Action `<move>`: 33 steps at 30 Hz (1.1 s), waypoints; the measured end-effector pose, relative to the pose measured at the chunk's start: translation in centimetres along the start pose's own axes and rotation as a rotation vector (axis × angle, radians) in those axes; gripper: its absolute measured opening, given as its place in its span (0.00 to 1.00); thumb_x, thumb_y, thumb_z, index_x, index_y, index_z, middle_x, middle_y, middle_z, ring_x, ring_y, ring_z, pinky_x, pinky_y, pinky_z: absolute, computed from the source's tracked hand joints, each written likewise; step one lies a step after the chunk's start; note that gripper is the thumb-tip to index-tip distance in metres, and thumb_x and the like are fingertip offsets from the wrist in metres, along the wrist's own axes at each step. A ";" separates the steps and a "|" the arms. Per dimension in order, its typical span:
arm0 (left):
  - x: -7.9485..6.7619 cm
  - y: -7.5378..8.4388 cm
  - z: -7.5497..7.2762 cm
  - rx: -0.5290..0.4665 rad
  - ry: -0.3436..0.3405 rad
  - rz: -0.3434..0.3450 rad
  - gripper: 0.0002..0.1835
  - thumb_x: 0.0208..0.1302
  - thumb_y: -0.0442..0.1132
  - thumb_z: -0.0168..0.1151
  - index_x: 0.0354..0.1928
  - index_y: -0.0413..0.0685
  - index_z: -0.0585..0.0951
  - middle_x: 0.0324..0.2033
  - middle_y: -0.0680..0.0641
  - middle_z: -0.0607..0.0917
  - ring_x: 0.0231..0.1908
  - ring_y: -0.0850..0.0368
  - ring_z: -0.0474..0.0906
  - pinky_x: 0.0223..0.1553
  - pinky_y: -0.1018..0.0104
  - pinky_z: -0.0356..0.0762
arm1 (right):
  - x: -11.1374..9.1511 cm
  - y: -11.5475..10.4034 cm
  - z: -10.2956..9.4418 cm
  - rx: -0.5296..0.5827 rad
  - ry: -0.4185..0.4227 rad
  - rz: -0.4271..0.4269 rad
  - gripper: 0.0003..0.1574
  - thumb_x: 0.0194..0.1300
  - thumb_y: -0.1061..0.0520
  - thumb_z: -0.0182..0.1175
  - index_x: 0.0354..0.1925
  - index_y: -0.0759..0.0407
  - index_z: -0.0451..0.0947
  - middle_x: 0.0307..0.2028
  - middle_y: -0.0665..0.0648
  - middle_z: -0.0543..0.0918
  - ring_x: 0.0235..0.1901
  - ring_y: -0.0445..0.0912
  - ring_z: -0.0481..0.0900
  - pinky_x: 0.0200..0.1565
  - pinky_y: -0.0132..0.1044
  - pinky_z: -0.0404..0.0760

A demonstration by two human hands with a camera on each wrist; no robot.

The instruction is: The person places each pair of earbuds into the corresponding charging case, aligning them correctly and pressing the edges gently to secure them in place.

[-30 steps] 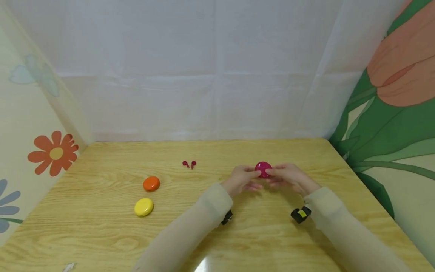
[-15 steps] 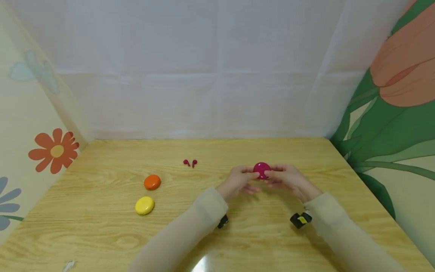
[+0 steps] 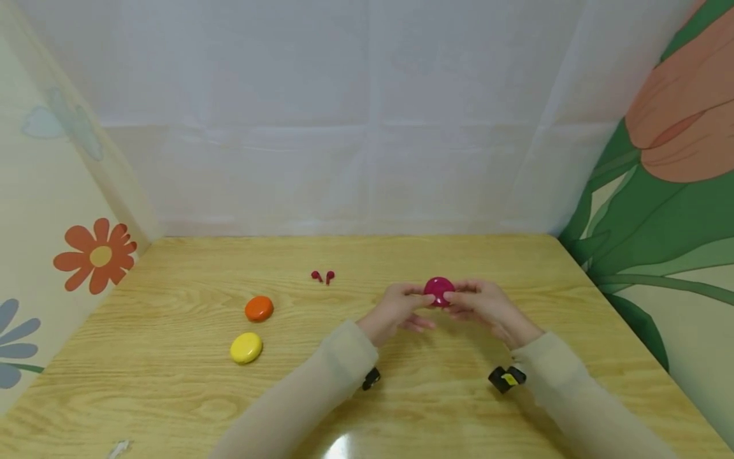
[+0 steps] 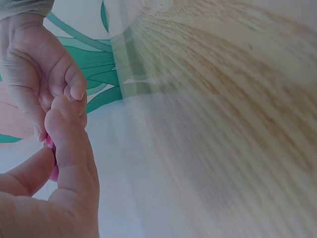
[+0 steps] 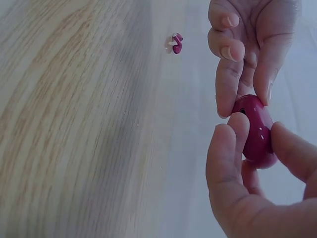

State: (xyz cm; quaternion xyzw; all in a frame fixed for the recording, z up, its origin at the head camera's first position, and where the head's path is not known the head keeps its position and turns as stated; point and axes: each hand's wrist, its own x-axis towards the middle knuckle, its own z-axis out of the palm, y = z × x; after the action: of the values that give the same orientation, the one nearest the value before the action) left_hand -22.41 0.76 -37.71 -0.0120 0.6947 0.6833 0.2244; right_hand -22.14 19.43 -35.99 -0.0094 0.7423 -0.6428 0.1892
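Note:
A round, glossy magenta earbud case (image 3: 439, 291) is held up over the table between both hands, its lid closed as far as it shows. My left hand (image 3: 397, 311) pinches its left side between thumb and fingers. The right hand (image 3: 486, 307) pinches the opposite side the same way. In the right wrist view, the case (image 5: 258, 131) shows its curved side between the two sets of fingers. Only a sliver of the case (image 4: 53, 171) appears in the left wrist view, the rest hidden by fingers. Two magenta earbuds (image 3: 329, 277) lie side by side on the table, left of the hands.
An orange round case (image 3: 259, 308) and a yellow round case (image 3: 246, 348) lie on the wooden table (image 3: 172, 395) at the left. White sheeting (image 3: 275, 178) hangs behind the table. Flower-printed panels stand at both sides. A small whitish mark (image 3: 118, 449) is at the front left.
Both hands, still holding the magenta case, have shifted slightly left and toward me. The earbuds and the other two cases stay put; the head view has moved a little.

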 end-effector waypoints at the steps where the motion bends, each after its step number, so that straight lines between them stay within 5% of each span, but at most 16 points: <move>1: 0.0 0.0 -0.1 0.005 -0.001 0.002 0.18 0.72 0.39 0.60 0.59 0.37 0.78 0.48 0.40 0.87 0.32 0.47 0.90 0.26 0.70 0.84 | 0.0 0.0 0.1 -0.001 -0.002 -0.003 0.16 0.72 0.61 0.57 0.52 0.71 0.71 0.30 0.47 0.84 0.31 0.37 0.84 0.38 0.30 0.85; 8: -1.0 0.0 -0.7 0.031 0.001 0.002 0.19 0.73 0.41 0.59 0.61 0.40 0.77 0.50 0.40 0.86 0.33 0.49 0.89 0.28 0.70 0.84 | -0.1 0.0 0.7 0.029 -0.041 -0.039 0.11 0.72 0.62 0.56 0.47 0.69 0.75 0.31 0.47 0.85 0.32 0.37 0.85 0.39 0.30 0.85; 15: -1.7 0.2 -1.4 0.047 -0.010 0.014 0.21 0.74 0.43 0.58 0.63 0.40 0.76 0.50 0.43 0.86 0.36 0.47 0.89 0.29 0.69 0.84 | 0.0 -0.1 1.3 0.017 -0.038 -0.036 0.20 0.73 0.60 0.57 0.54 0.76 0.72 0.32 0.47 0.86 0.34 0.37 0.86 0.41 0.30 0.85; 22: -2.1 0.1 -2.0 0.055 -0.019 0.033 0.21 0.75 0.43 0.57 0.63 0.40 0.75 0.51 0.42 0.85 0.36 0.48 0.90 0.28 0.71 0.83 | 0.1 -0.1 1.8 0.009 -0.050 -0.038 0.18 0.73 0.59 0.56 0.52 0.74 0.74 0.34 0.48 0.86 0.35 0.37 0.85 0.41 0.30 0.85; 33: -2.7 0.3 -2.6 0.054 -0.001 0.031 0.21 0.75 0.42 0.57 0.64 0.39 0.75 0.51 0.40 0.86 0.25 0.60 0.86 0.25 0.72 0.82 | 0.3 -0.3 2.5 0.049 -0.066 -0.030 0.13 0.73 0.61 0.56 0.49 0.71 0.75 0.33 0.48 0.86 0.35 0.38 0.85 0.41 0.30 0.85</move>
State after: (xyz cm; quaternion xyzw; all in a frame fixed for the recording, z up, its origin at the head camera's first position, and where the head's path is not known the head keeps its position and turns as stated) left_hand -20.85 -2.52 -36.62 0.0053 0.7128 0.6678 0.2145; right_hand -21.75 16.92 -36.03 -0.0371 0.7196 -0.6626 0.2044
